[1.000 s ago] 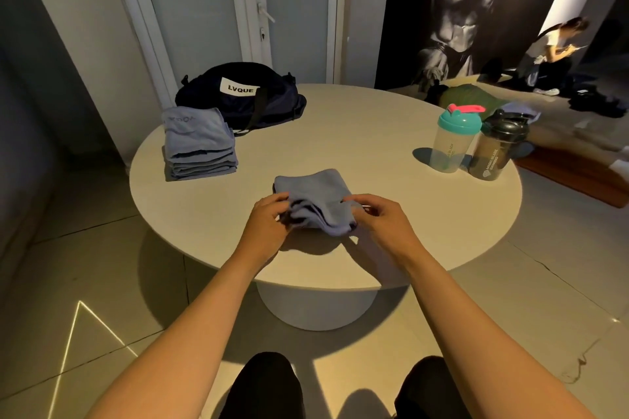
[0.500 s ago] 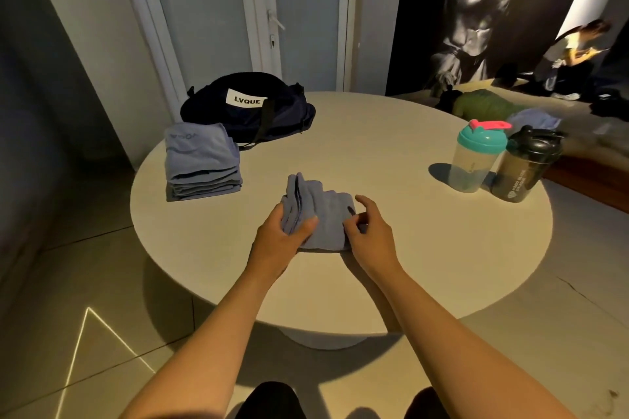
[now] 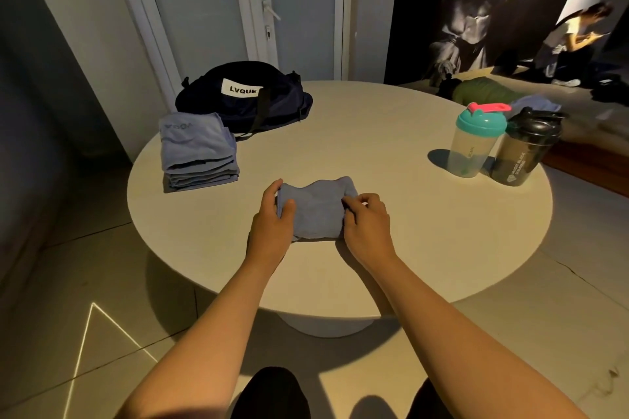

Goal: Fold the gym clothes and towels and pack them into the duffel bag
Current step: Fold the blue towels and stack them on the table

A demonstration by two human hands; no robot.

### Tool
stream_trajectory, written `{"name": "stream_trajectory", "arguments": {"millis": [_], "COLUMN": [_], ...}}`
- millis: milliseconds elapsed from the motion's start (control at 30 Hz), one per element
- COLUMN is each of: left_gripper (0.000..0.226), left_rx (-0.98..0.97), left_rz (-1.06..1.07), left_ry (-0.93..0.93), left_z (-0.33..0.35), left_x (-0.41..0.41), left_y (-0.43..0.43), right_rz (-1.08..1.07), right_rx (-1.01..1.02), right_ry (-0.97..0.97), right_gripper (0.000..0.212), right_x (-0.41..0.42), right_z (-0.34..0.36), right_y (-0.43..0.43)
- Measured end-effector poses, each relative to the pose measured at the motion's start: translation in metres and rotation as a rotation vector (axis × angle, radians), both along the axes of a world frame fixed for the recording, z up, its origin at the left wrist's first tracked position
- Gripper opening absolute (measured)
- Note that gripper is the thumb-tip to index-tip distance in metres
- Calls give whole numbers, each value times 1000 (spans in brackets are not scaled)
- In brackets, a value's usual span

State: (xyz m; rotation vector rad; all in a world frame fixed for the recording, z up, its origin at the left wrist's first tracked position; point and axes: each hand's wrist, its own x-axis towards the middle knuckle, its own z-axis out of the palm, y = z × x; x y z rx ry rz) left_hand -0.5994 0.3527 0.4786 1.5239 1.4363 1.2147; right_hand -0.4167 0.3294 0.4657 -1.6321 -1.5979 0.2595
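A small folded blue towel (image 3: 315, 211) lies on the round table (image 3: 374, 258), toward its 6 o'clock edge. The left hand (image 3: 272, 216) grips the towel's left end, fingers curled over it and thumb on top. The right hand (image 3: 366, 224) pinches its right end with bent fingers. A stack of folded blue cloths (image 3: 199, 153) sits at 10 o'clock, with the dark duffel bag (image 3: 245, 95) just behind it at 11. Two shaker bottles (image 3: 474, 143) stand at 2 o'clock.

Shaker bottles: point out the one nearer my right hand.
The clear shaker with the teal lid; the black shaker stands beside it, farther from the right hand, which pinches the blue towel.
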Motion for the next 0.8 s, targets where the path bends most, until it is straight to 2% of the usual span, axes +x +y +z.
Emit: {"name": "stream_trajectory", "arguments": {"millis": [33, 100, 300, 400, 533, 600, 800], "left_gripper": [44, 42, 25, 25, 36, 37, 41], "left_rx": [6, 19, 53, 23, 31, 5, -21], "left_rz": [-7, -27, -21, 47, 156, 200, 130], "left_ry": [-4, 1, 96, 165, 536, 634, 546], "left_z": [1, 0, -7, -11, -13, -12, -12], "left_x": [1, 0, 0, 1, 0, 2, 1], "left_y": [0, -1, 1, 3, 6, 7, 9], "right_rz": [-16, -27, -92, -123, -135, -150, -157], "right_rx": [-31, -45, -75, -115, -177, -176, -171], "right_ry": [-76, -112, 60, -168, -255, -269, -253], "right_gripper": [32, 32, 24, 33, 41, 41, 37], "right_x": [0, 0, 0, -3, -5, -6, -7], "right_z": [-2, -5, -3, 0, 2, 2, 4], "right_y": [2, 3, 3, 2, 1, 0, -3]}}
